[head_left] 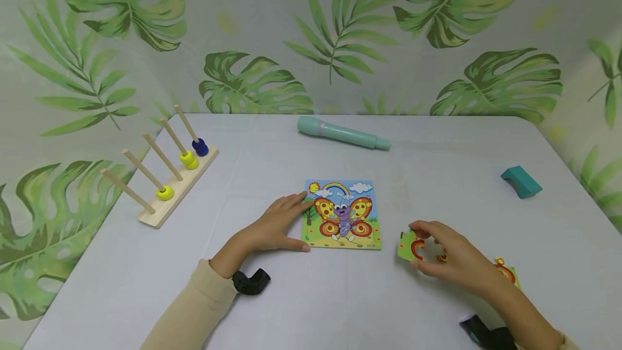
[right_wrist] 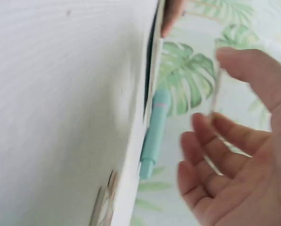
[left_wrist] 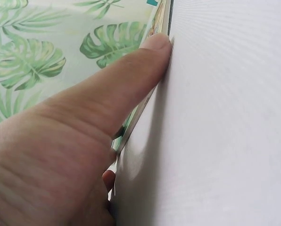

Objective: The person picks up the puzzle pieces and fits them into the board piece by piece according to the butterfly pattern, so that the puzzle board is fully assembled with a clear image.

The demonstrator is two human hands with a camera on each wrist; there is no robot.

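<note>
We find the butterfly board mid-bench, its left edge touched by the left hand, thumb and fingers apart, while the right hand, further right, has finger and thumb clamped on a puzzle piece. We advise light steadying pressure on the board and an edge-only pinch, leaving the print visible. We count one board, at least two pieces, the second piece lying near right, one five-peg rack, one mint tube and one teal block.

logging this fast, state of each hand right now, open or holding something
Left hand: open, touching the butterfly board.
Right hand: closed, pinching a puzzle piece between thumb and fingers.
</note>
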